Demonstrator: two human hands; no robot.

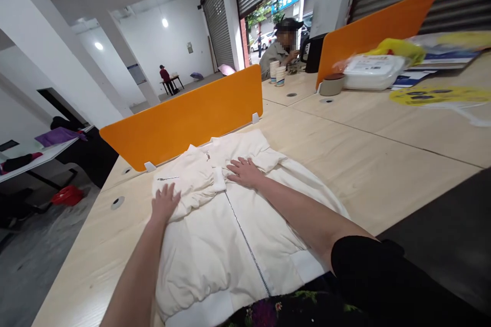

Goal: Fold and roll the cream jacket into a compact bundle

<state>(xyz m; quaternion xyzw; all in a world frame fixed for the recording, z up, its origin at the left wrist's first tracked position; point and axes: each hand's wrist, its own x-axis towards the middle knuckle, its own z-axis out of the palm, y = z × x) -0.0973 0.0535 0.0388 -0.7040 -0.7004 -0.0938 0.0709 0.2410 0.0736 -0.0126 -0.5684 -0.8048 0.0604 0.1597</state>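
both hands are lying flat on the white jacket point(215, 225), fingers spread: left hand point(165, 203) near its folded sleeve, right hand point(243, 171) beside its zipper.

The jacket point(215, 230) lies flat on the worktop point(368, 163), just before the divider point(184, 117). Both hands rest on it: the left hand point(165, 202) on the left folded sleeve, the right hand point(244, 171) near the collar. Behind the divider, far right, stand paper cups point(276, 72) and a box point(372, 71).
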